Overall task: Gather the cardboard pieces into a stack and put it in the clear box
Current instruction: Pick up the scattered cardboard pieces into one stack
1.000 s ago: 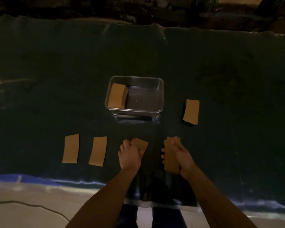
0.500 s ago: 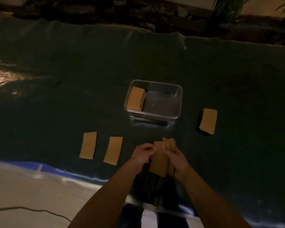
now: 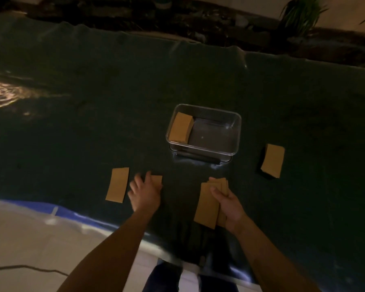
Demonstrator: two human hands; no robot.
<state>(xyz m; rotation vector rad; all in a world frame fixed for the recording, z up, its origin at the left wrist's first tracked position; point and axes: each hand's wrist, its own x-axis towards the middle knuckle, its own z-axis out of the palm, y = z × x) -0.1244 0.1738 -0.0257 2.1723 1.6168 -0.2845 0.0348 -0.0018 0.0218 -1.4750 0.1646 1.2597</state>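
Observation:
My right hand (image 3: 228, 204) grips a small stack of brown cardboard pieces (image 3: 207, 205) above the near part of the dark table. My left hand (image 3: 144, 191) lies flat, fingers spread, on a loose cardboard piece (image 3: 157, 179) that it mostly covers. Another loose piece (image 3: 117, 184) lies just left of that hand. Farther back stands the clear box (image 3: 232, 152), with a stack of cardboard (image 3: 180, 130) leaning in its left end. One more piece (image 3: 272, 160) lies to the right of the box.
The dark green table cover (image 3: 93, 123) ends at a near edge close to my arms, with pale floor and a thin cable (image 3: 30, 268) below it. Plants (image 3: 301, 15) and dark clutter sit beyond the far edge.
My left hand let go of the stack and moved left onto the nearer loose piece. The right hand kept the stack, now with one more piece on it.

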